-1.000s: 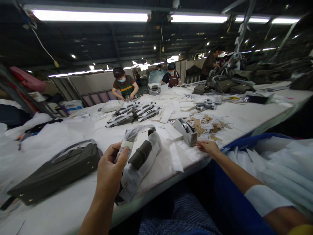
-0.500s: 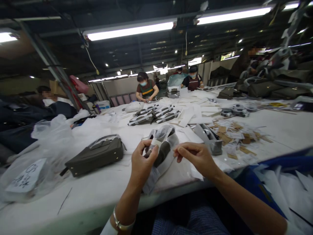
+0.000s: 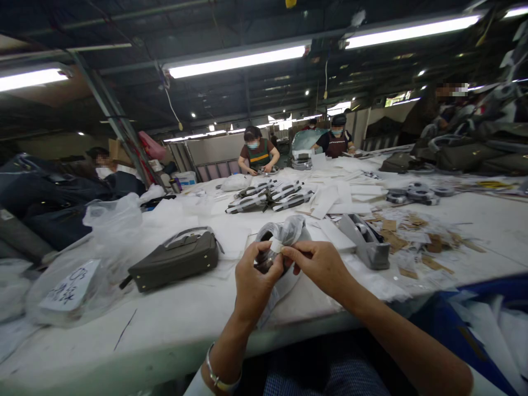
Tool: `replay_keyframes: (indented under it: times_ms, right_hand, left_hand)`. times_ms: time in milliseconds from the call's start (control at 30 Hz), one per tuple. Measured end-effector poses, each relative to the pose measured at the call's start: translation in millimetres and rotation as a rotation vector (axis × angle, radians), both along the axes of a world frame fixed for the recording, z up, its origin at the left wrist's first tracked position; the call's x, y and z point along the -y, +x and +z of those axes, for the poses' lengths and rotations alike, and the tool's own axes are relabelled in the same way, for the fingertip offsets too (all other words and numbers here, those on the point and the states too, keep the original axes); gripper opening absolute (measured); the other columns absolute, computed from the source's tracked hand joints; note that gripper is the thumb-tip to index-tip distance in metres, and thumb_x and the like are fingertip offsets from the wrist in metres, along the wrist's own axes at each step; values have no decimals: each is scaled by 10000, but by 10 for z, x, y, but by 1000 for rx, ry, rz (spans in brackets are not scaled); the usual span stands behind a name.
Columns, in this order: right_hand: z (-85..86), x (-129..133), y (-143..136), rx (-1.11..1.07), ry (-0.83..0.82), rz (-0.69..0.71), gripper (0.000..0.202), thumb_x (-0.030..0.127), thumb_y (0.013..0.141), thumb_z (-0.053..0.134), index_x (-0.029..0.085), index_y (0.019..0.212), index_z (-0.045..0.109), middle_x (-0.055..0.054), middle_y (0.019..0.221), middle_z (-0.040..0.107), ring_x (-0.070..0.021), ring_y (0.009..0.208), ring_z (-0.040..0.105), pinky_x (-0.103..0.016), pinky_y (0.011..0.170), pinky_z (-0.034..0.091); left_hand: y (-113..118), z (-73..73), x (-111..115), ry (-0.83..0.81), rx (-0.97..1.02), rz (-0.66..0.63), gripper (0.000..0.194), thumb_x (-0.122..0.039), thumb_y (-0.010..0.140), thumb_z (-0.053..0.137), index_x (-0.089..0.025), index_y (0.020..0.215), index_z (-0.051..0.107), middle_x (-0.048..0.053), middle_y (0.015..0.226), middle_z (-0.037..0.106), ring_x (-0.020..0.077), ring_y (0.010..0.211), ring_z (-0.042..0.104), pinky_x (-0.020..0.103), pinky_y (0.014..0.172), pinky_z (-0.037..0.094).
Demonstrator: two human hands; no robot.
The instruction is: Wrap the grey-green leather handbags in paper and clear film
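A coiled strap in clear plastic wrapping (image 3: 297, 226) is between my hands above the near edge of the table. My left hand (image 3: 256, 275) pinches the wrapped strap from the left, thumb and fingers pressed on a pale band (image 3: 276, 244) around it. On the right, my right hand (image 3: 319, 264) has its thumb and fingertips closed on the same pale band, close to my left thumb. Left of my hands, a dark olive handbag (image 3: 177, 261) lies on the white table (image 3: 173, 324). The underside of the wrapped strap is partly hidden by my fingers.
Right of my hands are a grey box-like holder (image 3: 367, 245) and scattered brown tags (image 3: 394, 241). Wrapped straps (image 3: 270, 197) lie in a pile farther back. A labelled plastic bag (image 3: 68, 286) is at left, a blue bin (image 3: 457, 330) at right. Two people work across the table.
My right hand has moved left onto the pale band; before, it was apart from my left hand. The whole view has shifted, so surroundings appear farther right.
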State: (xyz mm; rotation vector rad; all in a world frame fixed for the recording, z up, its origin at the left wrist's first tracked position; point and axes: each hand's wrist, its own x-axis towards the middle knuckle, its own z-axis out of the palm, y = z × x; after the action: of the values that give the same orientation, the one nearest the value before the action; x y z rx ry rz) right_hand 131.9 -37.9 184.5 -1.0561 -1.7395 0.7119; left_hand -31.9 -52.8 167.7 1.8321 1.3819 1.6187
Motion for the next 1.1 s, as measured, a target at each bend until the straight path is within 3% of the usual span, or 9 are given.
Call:
replay_keyframes:
  times_ms: [167,300,433,533,667,867,967,1100]
  right_hand:
    - [-20,8,64,29,58,109,238,226,912,533,218,782,732,6,743,729,-169,740,684,-263,713,504]
    - [-88,-49,32,-160,-90,214,160,297,887,571,213,935,699,-19,843,739,-198,752,694,-312,723,548]
    - [-137,-110,-19,-325,-164,276,279,348,864,621,220,1112,613,-33,962,734,-196,806,689,-320,724,563]
    - [-145,-145,-27,-263,-103,216,222,329,863,624,215,1053,636,-26,908,725,-188,814,673,-285,688,533]
    - [-140,-196,-18,-167,-1,98,151,356,831,666,207,838,687,-15,802,687,-164,679,634,-275,626,491]
    - [-139,-230,2,-107,4,108,141,345,852,648,221,804,696,14,657,676,-167,617,635,-281,612,467]
    - [-163,-159,-1,-229,-64,113,159,339,842,669,222,944,704,-7,768,735,-197,716,691,-306,698,514]
    - [-170,11,-71,-544,-195,247,350,409,871,661,235,1174,639,-44,1030,747,-225,999,691,-347,898,523]
  left_hand:
    - [5,15,3,-46,30,11,191,-309,802,681,-203,961,675,3,878,691,158,798,619,264,745,464]
    - [4,45,19,-99,44,-49,183,-330,813,673,-204,946,675,3,854,692,161,781,615,263,724,462]
    - [-11,67,14,-103,78,-119,170,-325,828,663,-200,942,677,12,879,700,168,815,620,271,757,466]
    - [-36,59,-9,-99,108,-163,171,-329,838,660,-195,942,679,21,900,700,173,850,618,279,797,463]
    - [-66,44,-24,-137,177,-218,197,-352,867,643,-196,984,673,21,920,698,164,863,612,260,778,455]
    - [-85,67,-33,-174,222,-222,243,-376,847,665,-177,985,677,30,897,703,162,827,613,249,726,452]
    - [-62,67,-31,-157,176,-192,232,-369,845,662,-185,986,681,31,908,708,165,830,622,256,751,465]
    - [-2,23,-13,-89,90,-96,228,-346,829,679,-208,1010,661,31,946,699,178,895,644,270,819,479]
